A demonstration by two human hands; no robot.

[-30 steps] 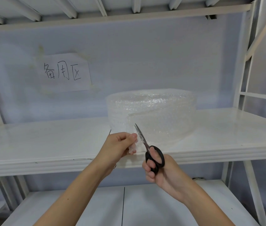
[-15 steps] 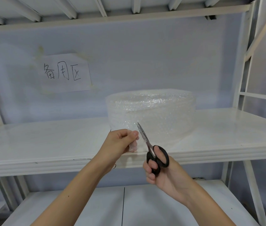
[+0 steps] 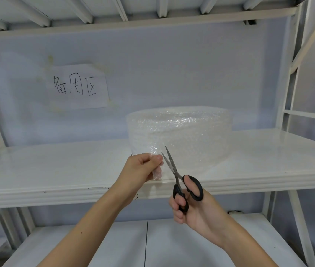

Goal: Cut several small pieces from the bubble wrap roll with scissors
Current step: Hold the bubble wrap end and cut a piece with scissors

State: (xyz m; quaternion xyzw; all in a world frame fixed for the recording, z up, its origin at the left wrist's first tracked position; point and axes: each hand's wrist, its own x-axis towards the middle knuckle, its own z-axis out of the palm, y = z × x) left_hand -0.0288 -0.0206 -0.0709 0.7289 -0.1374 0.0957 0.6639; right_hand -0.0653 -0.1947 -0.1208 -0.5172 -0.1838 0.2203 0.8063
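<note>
A wide roll of clear bubble wrap (image 3: 191, 132) lies on the white middle shelf (image 3: 56, 170). Its loose end hangs toward me at the roll's front left. My left hand (image 3: 141, 170) pinches that loose end (image 3: 157, 173) between thumb and fingers. My right hand (image 3: 193, 207) grips black-handled scissors (image 3: 183, 185), thumb and fingers through the loops. The blades are slightly parted, tips pointing up at the wrap just right of my left fingertips.
A paper sign (image 3: 75, 87) with handwritten characters is taped to the back wall. White frame uprights (image 3: 287, 74) stand at the right and left. A lower shelf (image 3: 152, 247) lies below my arms, an upper shelf overhead.
The scissors' blades, shut before, have parted a little and my right hand has dropped slightly lower and to the right. My left hand keeps its pinch on the wrap's end.
</note>
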